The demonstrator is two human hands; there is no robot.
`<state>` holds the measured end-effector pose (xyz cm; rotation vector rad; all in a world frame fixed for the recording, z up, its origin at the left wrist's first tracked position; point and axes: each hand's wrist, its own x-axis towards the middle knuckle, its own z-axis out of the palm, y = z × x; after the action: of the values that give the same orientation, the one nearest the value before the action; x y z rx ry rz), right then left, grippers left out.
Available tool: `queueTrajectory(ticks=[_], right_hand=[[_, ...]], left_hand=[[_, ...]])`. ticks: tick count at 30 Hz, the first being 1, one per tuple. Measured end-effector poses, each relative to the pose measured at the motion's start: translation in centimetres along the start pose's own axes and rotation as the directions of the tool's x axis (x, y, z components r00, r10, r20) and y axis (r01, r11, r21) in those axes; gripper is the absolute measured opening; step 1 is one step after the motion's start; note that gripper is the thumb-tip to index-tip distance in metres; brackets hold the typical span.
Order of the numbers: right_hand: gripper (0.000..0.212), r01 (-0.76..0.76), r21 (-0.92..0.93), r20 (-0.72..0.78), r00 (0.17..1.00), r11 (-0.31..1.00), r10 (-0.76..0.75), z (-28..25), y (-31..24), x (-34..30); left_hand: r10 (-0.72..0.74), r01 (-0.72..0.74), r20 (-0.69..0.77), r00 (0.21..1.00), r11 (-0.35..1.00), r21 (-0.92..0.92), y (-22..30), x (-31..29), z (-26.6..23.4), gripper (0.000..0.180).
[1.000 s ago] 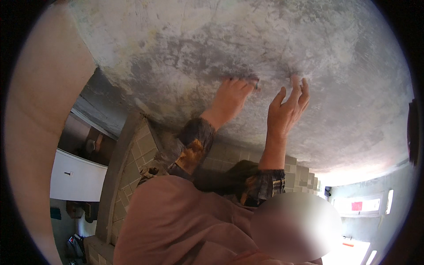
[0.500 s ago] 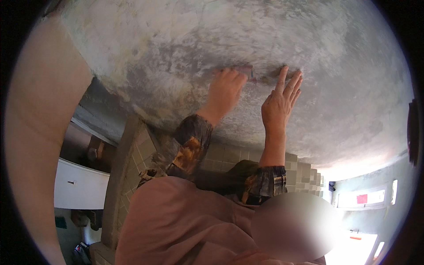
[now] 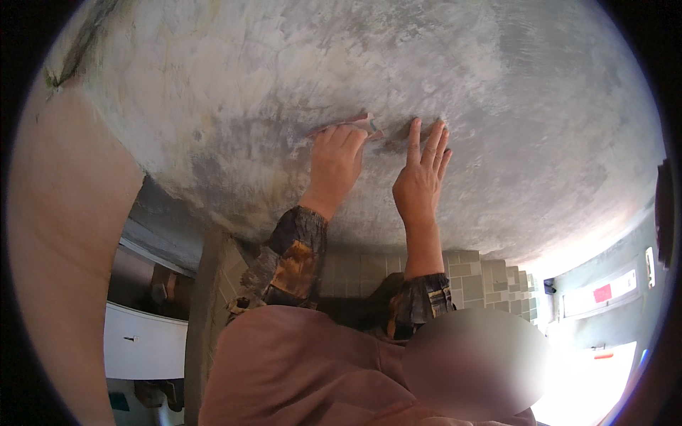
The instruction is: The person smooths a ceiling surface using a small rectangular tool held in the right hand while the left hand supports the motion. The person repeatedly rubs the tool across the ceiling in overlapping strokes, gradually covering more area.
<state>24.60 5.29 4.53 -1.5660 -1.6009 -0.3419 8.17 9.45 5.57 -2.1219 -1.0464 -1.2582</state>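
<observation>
Pressed flat under the left hand (image 3: 334, 167), a small pinkish sheet of sandpaper (image 3: 362, 124) lies against the mottled grey ceiling (image 3: 497, 106); the fingers are closed over it, with only its far edge and corner showing past the fingertips. Right hand (image 3: 419, 181) holds nothing, open with fingers spread, touching the ceiling just beside the paper. To sand well, I judge even pressure and short overlapping strokes matter, with the free hand steadying. Below, green wall tiles (image 3: 483, 277) and a white cabinet (image 3: 142, 341) sit beside a pale wall (image 3: 64, 234)
</observation>
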Motion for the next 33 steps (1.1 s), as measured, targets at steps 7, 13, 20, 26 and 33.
queueTrajectory(ticks=[7, 13, 20, 26, 33], right_hand=[[0.092, -0.016, 0.048, -0.018, 1.000, 0.999, 0.017, 0.0, -0.1, 0.1], [0.091, -0.013, 0.040, -0.011, 1.000, 0.999, 0.013, -0.2, 0.0, 0.0], [0.088, -0.005, 0.046, -0.080, 0.997, 0.999, 0.008, 0.0, 0.1, 0.2], [0.092, -0.033, -0.019, -0.099, 0.995, 0.999, 0.031, -0.4, 2.1, 0.4], [0.094, -0.033, -0.019, -0.113, 0.993, 0.999, 0.031, -0.8, 3.1, 0.2]], left_hand=[[0.219, -0.223, 0.152, 0.964, 0.975, 0.011, 2.2, -1.5, 0.0, 0.018], [0.143, -0.142, 0.041, 0.989, 0.990, -0.011, 0.8, 1.7, 0.3, 0.022], [0.208, -0.209, 0.149, 0.967, 0.978, -0.006, 2.5, -1.4, 0.3, 0.021], [0.109, -0.109, 0.093, 0.990, 0.994, -0.001, 1.0, 1.1, -0.2, 0.027], [0.160, -0.159, 0.374, 0.913, 0.987, -0.034, 2.2, -2.9, 0.5, 0.024]])
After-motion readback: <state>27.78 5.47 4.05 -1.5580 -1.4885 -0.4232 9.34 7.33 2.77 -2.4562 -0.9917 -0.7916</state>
